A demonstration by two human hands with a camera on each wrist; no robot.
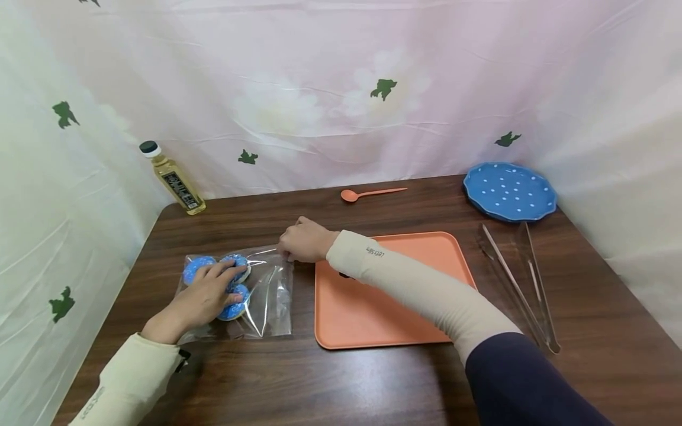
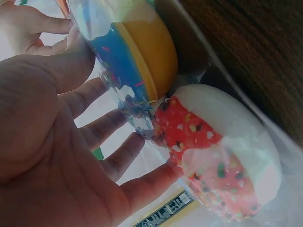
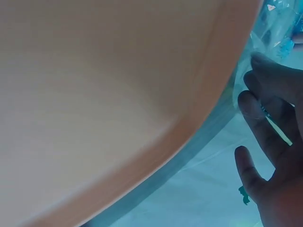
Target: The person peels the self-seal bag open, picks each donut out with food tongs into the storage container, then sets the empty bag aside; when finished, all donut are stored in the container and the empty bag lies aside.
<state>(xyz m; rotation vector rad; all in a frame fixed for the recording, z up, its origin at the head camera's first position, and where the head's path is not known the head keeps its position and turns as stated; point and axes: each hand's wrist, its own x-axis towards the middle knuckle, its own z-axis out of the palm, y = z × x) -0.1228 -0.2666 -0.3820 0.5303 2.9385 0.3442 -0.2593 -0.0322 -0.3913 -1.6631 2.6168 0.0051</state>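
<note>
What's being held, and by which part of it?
The right hand pinches the clear bag at its far right corner; the left hand rests on the bagged doughnuts.

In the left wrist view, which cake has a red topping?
The lower cake, by the little finger of the left hand; its base is white. The upper cake has blue topping.

Bag (image 1: 270, 299): thin clear plastic, glossy, creased. Donuts (image 2: 215, 151): smooth bases, bumpy sprinkled tops. Tray (image 1: 373, 313): smooth, plastic-looking, near matt. Table (image 1: 319, 384): satin wood grain. Tongs (image 1: 536, 272): shiny metal. Plate (image 1: 510, 192): glossy, ceramic-looking. Spoon (image 1: 349, 196): smooth, plastic-looking. Bottle (image 1: 178, 183): clear, glossy. Curtain (image 1: 319, 53): thin wrinkled cloth. Sleeves (image 1: 421, 287): matt, stretchy-looking cloth.
</note>
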